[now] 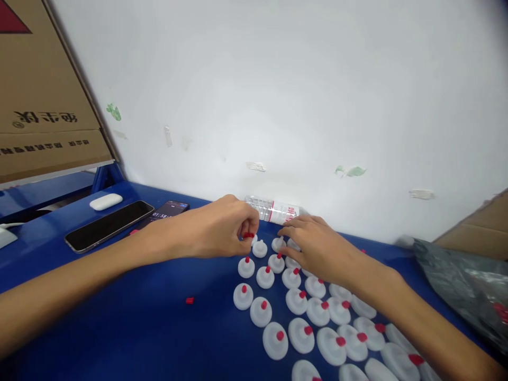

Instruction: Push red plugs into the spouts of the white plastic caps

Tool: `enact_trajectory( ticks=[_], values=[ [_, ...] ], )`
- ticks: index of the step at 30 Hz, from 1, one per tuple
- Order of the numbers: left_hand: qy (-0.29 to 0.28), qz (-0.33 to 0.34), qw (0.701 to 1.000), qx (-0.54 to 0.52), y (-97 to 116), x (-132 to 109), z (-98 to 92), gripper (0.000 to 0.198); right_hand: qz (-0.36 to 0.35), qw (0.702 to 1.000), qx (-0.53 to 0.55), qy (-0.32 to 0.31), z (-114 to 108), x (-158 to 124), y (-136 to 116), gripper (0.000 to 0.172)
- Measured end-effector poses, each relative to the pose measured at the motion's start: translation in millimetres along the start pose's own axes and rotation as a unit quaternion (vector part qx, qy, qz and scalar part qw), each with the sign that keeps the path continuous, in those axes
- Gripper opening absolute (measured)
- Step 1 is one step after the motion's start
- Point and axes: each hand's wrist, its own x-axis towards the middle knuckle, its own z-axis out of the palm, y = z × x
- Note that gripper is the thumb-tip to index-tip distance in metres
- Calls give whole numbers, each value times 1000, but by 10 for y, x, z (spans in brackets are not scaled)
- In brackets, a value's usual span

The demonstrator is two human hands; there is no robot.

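Note:
My left hand [238, 225] is closed in a pinch on small red caps [248, 235], above a white spouted lid [254, 239] at the far end of the group. My right hand [311, 241] hovers over the far lids with its fingers apart; thumb and forefinger are on either side of an uncapped white lid [278, 244], and whether they touch it I cannot tell. Another lid with a bare spout [259, 248] sits between the hands. Many nearer lids [265, 277] wear red caps on their spouts. My right forearm hides some of them.
One loose red cap [190, 300] lies on the blue table [159, 333]. A clear bottle [273, 210] rests along the wall. Two phones [109, 226] and a white case [106, 201] are at left, below a cardboard box [47, 90]. A grey plastic bag [456, 286] is at right.

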Motion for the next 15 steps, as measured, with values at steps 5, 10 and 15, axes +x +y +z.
enact_trajectory(
  ticks=[5,10,15],
  values=[
    [17,35,999,-4,-17,19,37,12,9,1000,13,-4,73,20,0,24],
    [19,37,999,-9,-31,23,18,16,-10,1000,25,0,116,34,56,21],
    [16,22,999,-38,-28,24,0,13,-31,999,34,16,62,28,90,17]
  ],
)
